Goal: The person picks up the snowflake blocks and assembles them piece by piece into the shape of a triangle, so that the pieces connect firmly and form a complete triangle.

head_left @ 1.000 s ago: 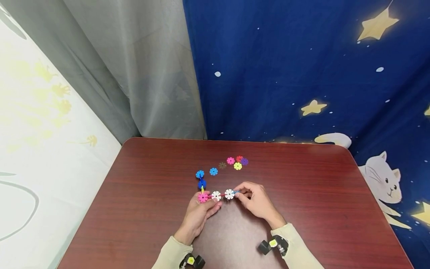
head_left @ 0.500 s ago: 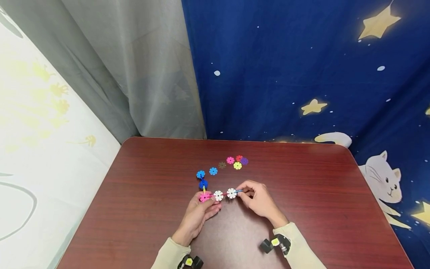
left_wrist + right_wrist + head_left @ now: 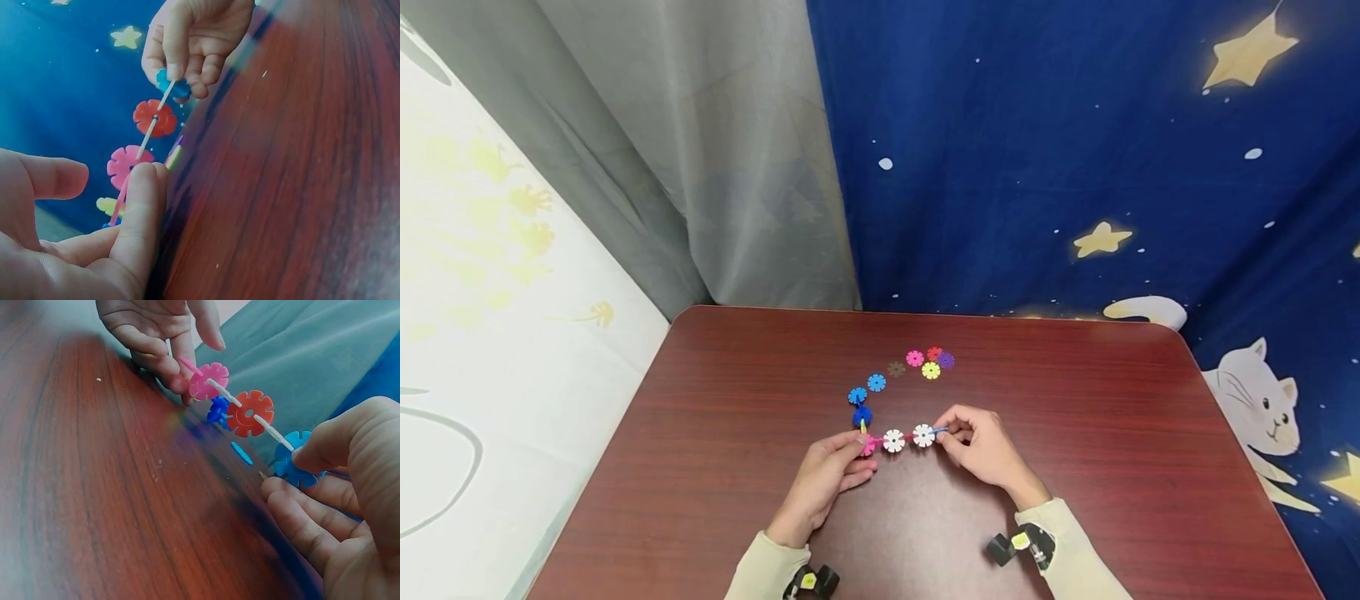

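A chain of slotted plastic snowflake discs stretches between my two hands. My right hand [image 3: 988, 450] pinches the blue disc [image 3: 297, 464] at its right end between thumb and fingers. Inward from there come a white disc [image 3: 924, 435], a red disc [image 3: 250, 414], another white disc [image 3: 893, 441] and a pink disc [image 3: 130, 166]. At the chain's corner, the fingers of my left hand [image 3: 823, 479] touch the pink discs from below, its thumb held apart. Beyond that corner a yellow disc [image 3: 863, 427], a dark blue disc [image 3: 862, 416] and a light blue disc [image 3: 857, 395] lead away.
On the brown table [image 3: 737, 400] lie loose discs: a light blue one [image 3: 876, 382], a brown one [image 3: 896, 368], a pink one [image 3: 914, 358], and a yellow one [image 3: 931, 370] next to red and purple ones. Curtains [image 3: 1000, 167] hang behind the table's far edge.
The chain has shifted slightly right with my right hand. My left hand has slid back left along it, and its thumb has come away from the white disc.
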Available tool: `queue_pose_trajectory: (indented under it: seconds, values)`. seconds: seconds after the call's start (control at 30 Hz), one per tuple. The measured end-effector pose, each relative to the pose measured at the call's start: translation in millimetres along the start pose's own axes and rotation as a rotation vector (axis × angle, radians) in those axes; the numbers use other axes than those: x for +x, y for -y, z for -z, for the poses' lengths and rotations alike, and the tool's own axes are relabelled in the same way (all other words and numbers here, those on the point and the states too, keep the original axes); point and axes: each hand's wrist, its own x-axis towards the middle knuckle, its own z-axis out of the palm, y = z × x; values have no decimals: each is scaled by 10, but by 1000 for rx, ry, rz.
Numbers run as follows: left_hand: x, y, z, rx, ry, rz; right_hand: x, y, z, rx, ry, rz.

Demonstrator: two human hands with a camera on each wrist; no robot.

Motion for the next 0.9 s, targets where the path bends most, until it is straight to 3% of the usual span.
queue_pose_trajectory:
  seconds: [0.3,0.6,0.9]
  values:
    - [2,-2,68,12,-38,4,-17,0,-1,-3,2,9]
    - [14,-109,173,191,-127,-19,-32,-16,-4,-15,21,21]
    - [252,-187,262,157,-195,-77,-73,-20,41,-124,65,45]
